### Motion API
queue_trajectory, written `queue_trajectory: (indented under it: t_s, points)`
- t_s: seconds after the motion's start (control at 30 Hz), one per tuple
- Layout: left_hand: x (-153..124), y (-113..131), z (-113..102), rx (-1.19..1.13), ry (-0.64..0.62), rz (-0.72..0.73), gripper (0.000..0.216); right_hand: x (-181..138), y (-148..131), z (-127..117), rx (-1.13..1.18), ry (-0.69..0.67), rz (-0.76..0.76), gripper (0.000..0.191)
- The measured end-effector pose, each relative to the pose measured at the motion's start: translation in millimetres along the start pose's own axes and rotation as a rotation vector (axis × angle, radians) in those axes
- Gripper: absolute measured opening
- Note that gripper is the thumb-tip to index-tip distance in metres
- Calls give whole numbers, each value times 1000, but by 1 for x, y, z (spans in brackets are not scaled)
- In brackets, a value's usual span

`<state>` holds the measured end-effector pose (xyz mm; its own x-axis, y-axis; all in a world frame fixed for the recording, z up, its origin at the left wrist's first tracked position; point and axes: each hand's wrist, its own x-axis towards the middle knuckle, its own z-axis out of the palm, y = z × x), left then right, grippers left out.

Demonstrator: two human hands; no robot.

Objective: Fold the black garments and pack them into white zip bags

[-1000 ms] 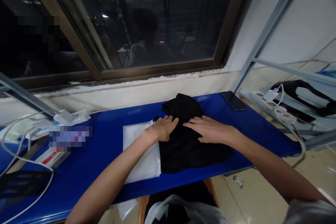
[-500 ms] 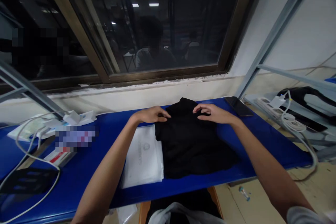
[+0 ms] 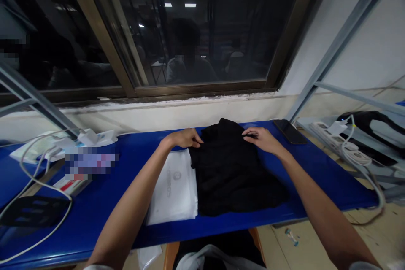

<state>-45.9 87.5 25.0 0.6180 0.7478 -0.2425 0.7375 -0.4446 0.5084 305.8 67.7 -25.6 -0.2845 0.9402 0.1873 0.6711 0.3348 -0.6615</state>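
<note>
A black cloth garment (image 3: 234, 173) lies spread on the blue table, its upper part folded and bunched toward the wall. My left hand (image 3: 187, 138) is at its upper left edge, thumb and fingers closed on the cloth. At the upper right edge, my right hand (image 3: 260, 138) pinches the fabric between thumb and fingertips. A white plastic packing bag (image 3: 173, 187) with grey print lies flat left of the garment, partly beneath my left forearm.
A phone (image 3: 289, 130) lies at the table's back right. Power strips (image 3: 101, 138) and white cables crowd the left, beside a red-and-white box (image 3: 71, 185) and a black slotted object (image 3: 34, 211). Grey metal posts (image 3: 335, 46) rise at both sides. Behind is a window (image 3: 202, 50).
My right hand has moved right, from above the cloth to its upper right edge. The fingers of both hands have closed on the garment. The view has shifted slightly.
</note>
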Motion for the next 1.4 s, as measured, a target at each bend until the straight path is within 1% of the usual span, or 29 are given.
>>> queue_trajectory:
  t_s: [0.1, 0.17, 0.2, 0.27, 0.33, 0.37, 0.43, 0.5, 0.57, 0.63, 0.67, 0.7, 0.73, 0.8, 0.83, 0.87, 0.9, 0.93, 0.97, 1.03, 1.1, 1.13, 1.2, 1.27, 1.33, 1.4]
  points:
    - [-8, 6, -2, 77, 90, -101, 34, -15, -4, 5, -158, 191, 77, 27]
    - [-22, 11, -6, 82, 126, -202, 46, -34, -8, 6, -200, 290, 121, 26]
    - [-29, 13, -8, 68, 113, -265, 55, -44, -10, 7, -194, 301, 133, 26]
    - [-41, 18, -10, 17, 32, -370, 75, -63, -13, 11, -129, 251, 111, 31]
    - [-44, 23, -9, -69, -66, -421, 91, -75, -16, 19, -22, 192, 54, 33]
    - [-43, 25, -7, -114, -95, -425, 94, -78, -16, 23, 28, 180, 29, 33]
    - [-36, 26, -3, -202, -108, -446, 92, -79, -15, 31, 104, 191, 13, 30]
    - [-29, 24, -2, -243, -69, -455, 81, -77, -10, 36, 161, 200, 36, 30]
    - [-26, 18, -2, -248, -38, -455, 71, -76, -2, 38, 210, 169, 63, 30]
    - [-28, 13, -5, -272, -61, -433, 67, -78, 3, 37, 208, 115, 64, 29]
    - [-30, 11, -6, -300, -81, -415, 68, -80, 4, 36, 164, 98, 53, 28]
    - [-32, 9, -7, -333, -100, -399, 69, -82, 2, 35, 85, 108, 40, 27]
    - [-35, 8, -8, -365, -113, -387, 73, -84, -3, 33, -25, 152, 27, 27]
    - [-38, 8, -10, -407, -129, -388, 84, -85, -21, 33, -270, 324, -13, 31]
    - [-39, 9, -10, -410, -141, -397, 91, -84, -34, 33, -358, 411, -56, 32]
    - [-39, 10, -10, -403, -164, -404, 99, -80, -48, 36, -403, 471, -121, 31]
    - [-39, 12, -9, -394, -192, -406, 107, -75, -63, 40, -403, 481, -208, 31]
    - [-38, 14, -7, -372, -208, -410, 112, -68, -77, 45, -375, 442, -305, 31]
    - [-37, 17, -4, -339, -204, -414, 116, -59, -89, 52, -339, 372, -394, 31]
    - [-36, 23, 5, -256, -143, -418, 115, -39, -104, 69, -323, 185, -514, 33]
    - [-39, 30, 21, -156, -1, -413, 112, -21, -104, 86, -377, -6, -574, 35]
    - [-42, 33, 31, -112, 86, -401, 111, -15, -99, 94, -407, -88, -576, 38]
    - [-51, 36, 54, -80, 256, -342, 105, -9, -85, 105, -442, -207, -545, 52]
    - [-61, 33, 75, -117, 395, -241, 93, -9, -72, 112, -444, -252, -500, 62]
    - [-68, 28, 91, -197, 475, -150, 81, -11, -63, 115, -438, -263, -475, 66]
    - [-70, 22, 98, -285, 529, -105, 75, -13, -61, 116, -426, -269, -466, 66]
